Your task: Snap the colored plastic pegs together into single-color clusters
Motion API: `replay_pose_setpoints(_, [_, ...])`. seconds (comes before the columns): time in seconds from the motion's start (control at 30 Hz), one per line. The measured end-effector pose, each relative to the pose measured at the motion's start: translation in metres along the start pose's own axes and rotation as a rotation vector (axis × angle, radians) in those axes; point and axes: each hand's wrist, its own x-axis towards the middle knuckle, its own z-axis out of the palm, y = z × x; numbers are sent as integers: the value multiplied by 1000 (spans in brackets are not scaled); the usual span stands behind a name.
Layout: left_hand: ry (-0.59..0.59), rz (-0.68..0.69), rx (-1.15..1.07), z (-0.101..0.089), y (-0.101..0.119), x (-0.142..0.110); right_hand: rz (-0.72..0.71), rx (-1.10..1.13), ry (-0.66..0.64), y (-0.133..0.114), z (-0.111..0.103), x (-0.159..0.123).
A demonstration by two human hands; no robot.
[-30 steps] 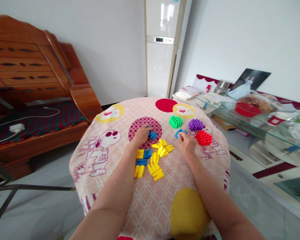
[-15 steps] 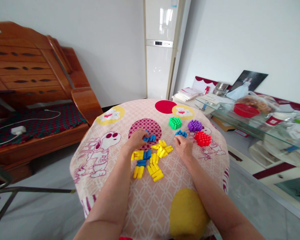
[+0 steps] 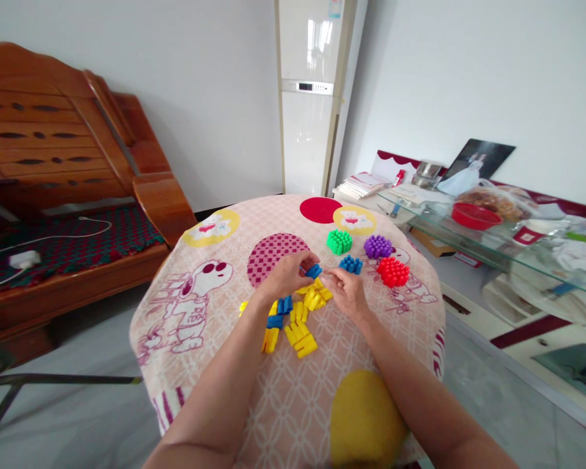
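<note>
My left hand (image 3: 293, 270) is closed around some joined blue plastic pieces (image 3: 314, 271), held just above the table. Its fingertips nearly meet those of my right hand (image 3: 346, 291), which is pinched at the right end of these pieces; what lies in that pinch is too small to make out. Below both hands are several yellow plastic pieces (image 3: 300, 339), some in a loose pile. More blue pieces (image 3: 275, 321) lie among yellow ones, partly hidden by my left forearm. A bundle of upright blue pieces (image 3: 350, 264) stands just beyond my right hand.
Green (image 3: 339, 241), purple (image 3: 377, 246) and red bundles (image 3: 393, 271) stand at the table's right rear. A patterned cloth (image 3: 293, 410) covers the round table. A wooden bench (image 3: 159, 208) is at left, and a glass-topped cabinet (image 3: 469, 251) with a red bowl (image 3: 476, 215) at right.
My left hand has moved right, lifting blue pieces from the cloth. My right hand has left the blue bundle and come left, so the two hands now meet above the yellow pile.
</note>
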Motion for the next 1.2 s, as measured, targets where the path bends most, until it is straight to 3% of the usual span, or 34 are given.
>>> replay_pose_setpoints(0.13, [-1, 31, 36, 18, 10, 4, 79, 131, 12, -1, -1, 1])
replay_pose_setpoints(0.37, [84, 42, 6, 31, 6, 6, 211, 268, 27, 3, -7, 4])
replay_pose_setpoints(0.57, [253, -90, -36, 12, -2, 5, 261, 123, 310, 37, -44, 5])
replay_pose_setpoints(0.67, [358, -179, -13, -3, -16, 2, 271, 81, 299, 49, -54, 3])
replay_pose_setpoints(0.83, [468, -296, -33, -18, -41, -4, 216, -19, 190, 47, -49, 5])
replay_pose_setpoints(1.07, [478, -352, -11, -21, -50, -7, 218, -126, 130, 51, -41, 10])
replay_pose_setpoints(1.2, [357, -335, 104, -18, -47, -5, 194, -115, 227, 49, -42, 7])
